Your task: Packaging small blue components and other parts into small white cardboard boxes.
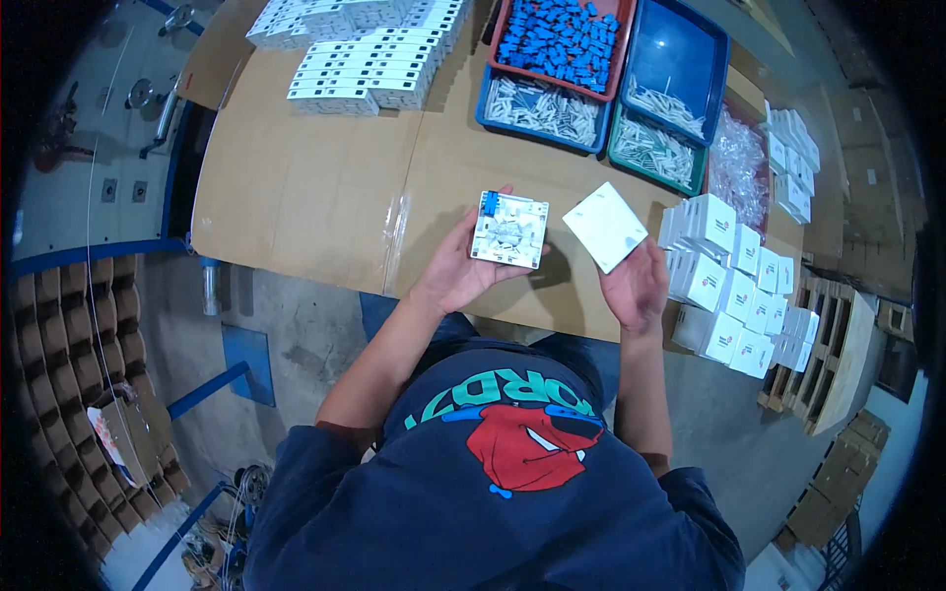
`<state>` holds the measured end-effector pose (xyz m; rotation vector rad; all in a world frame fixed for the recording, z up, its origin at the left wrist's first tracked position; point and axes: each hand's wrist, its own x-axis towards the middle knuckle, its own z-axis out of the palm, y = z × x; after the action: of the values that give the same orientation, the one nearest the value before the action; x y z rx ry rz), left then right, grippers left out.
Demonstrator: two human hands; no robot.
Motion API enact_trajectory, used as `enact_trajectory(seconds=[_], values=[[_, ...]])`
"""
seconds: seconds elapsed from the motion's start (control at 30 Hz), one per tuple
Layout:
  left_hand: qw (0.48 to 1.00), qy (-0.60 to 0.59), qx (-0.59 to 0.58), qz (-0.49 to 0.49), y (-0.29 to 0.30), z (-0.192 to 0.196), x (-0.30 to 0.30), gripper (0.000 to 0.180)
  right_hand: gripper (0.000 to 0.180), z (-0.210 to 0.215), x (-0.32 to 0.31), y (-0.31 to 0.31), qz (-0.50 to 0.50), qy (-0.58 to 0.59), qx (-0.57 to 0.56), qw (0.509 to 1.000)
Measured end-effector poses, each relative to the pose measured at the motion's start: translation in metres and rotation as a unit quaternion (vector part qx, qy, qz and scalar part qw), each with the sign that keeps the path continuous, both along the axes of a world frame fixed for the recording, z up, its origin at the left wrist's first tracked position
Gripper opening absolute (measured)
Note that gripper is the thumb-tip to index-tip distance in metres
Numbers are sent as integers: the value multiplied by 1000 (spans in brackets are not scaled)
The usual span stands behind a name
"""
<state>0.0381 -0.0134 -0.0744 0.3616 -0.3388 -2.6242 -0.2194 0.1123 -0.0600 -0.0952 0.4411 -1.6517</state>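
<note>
Left hand point(463, 268) cups square white housing point(509, 236), open face up, thumb and fingers gripping its edges; blue connector point(490, 204) sits at housing's far left corner. Right hand point(639, 286) grips blank white cover plate point(604, 229) near its right corner, plate tilted, apart from housing; fingers behind it hidden. Both pieces above cardboard sheet point(305, 187).

Possible trouble: plate slipping, since hold looks one-sided; small parts spilling if housing tips, were any loose; plate knocking nearby white boxes point(724, 286) if hand swings right.
</note>
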Motion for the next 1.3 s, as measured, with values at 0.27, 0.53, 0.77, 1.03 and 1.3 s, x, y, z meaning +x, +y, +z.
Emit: enact_trajectory(seconds=[0.27, 0.53, 0.77, 1.03, 1.3], values=[[998, 44, 36, -8, 10, 16, -9, 60, 70, 28, -1, -19, 61, -51, -55, 995], [996, 71, 51, -15, 11, 14, -12, 61, 68, 47, 0, -24, 83, -47, -55, 994], [996, 67, 52, -22, 13, 17, -13, 63, 77, 53, 1, -25, 50, 88, 10, 995], [999, 46, 11, -17, 19, 20, -17, 61, 79, 64, 26, -39, 44, 669, 7, 742], [999, -37, 29, 5, 25, 23, -20, 60, 86, 67, 58, -53, 78, 786, 2, 613]])
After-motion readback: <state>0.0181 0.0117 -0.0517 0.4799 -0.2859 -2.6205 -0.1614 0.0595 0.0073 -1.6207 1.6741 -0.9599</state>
